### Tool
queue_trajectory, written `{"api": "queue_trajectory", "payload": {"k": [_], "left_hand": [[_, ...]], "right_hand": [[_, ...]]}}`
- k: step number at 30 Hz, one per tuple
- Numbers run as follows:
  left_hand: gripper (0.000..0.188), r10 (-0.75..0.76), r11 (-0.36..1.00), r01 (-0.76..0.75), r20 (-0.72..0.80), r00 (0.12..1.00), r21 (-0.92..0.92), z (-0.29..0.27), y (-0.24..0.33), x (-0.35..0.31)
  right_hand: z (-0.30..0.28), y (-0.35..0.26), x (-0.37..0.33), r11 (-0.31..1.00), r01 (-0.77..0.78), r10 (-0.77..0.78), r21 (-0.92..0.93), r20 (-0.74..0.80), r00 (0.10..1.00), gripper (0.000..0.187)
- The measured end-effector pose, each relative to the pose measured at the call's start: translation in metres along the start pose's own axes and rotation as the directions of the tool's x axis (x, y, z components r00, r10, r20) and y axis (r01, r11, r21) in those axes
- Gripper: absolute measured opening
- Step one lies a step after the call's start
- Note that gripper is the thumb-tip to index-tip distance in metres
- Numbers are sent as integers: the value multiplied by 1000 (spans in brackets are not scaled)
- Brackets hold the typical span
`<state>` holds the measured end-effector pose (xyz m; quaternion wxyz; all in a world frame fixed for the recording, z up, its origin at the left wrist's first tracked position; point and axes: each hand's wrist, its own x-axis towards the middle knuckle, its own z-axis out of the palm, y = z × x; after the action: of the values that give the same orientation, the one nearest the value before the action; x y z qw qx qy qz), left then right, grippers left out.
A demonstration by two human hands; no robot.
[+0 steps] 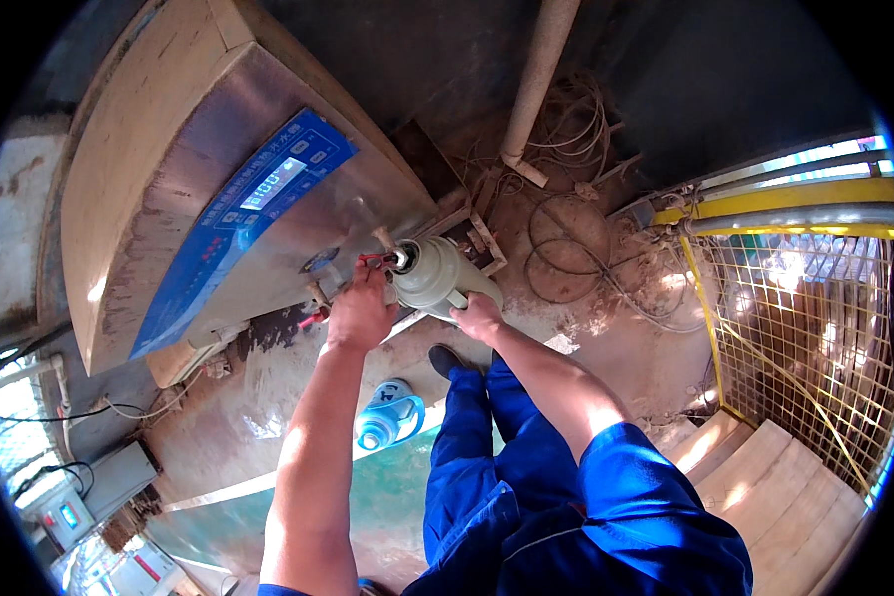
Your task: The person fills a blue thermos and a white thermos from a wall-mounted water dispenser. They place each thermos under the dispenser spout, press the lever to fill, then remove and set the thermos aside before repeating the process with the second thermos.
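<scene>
A large pale green-grey thermos flask (pixel 447 278) is tilted with its open mouth right at a tap (pixel 385 239) on the front of a steel water boiler (pixel 358 223). My right hand (pixel 479 316) is closed round the flask's side handle. My left hand (pixel 362 313) reaches up to the tap's red lever (pixel 372 259), its fingers bent around it. Beside that hand, a second tap with a red lever (pixel 313 320) sticks out of the boiler. Whether water runs into the flask cannot be made out.
A blue-and-white jug (pixel 389 415) stands on the floor by my feet. The boiler carries a blue control panel (pixel 248 223) with a lit display. Loose cables (pixel 576 248) and a pipe (pixel 536 89) lie beyond; a yellow mesh fence (pixel 805 328) and wooden boards (pixel 775 487) are at right.
</scene>
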<state>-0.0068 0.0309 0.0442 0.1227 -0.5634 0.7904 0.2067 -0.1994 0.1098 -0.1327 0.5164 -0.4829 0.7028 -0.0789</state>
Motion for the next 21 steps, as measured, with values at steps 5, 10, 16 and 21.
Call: {"api": "queue_trajectory", "payload": {"k": [5,10,16,21], "left_hand": [[52,7,1000,-7,-30,1000,-4,-1,1,0],[55,7,1000,-7,-19,1000,-4,-3,2,0],[51,-71,997,71,47,996,1,-6,6,1],[52,-59,998,59,18,998,-5,-6,7,-1]], "right_hand": [[-2,0,-1,1000,28,-29,-11,-28,999,46],[-4,1,-1,999,-1,2,47,-9,1000,45],[-3,1,0,997,-13,13,71,6,1000,45],[-7,-1,-3,999,41,-41,20,-20,999,44]]}}
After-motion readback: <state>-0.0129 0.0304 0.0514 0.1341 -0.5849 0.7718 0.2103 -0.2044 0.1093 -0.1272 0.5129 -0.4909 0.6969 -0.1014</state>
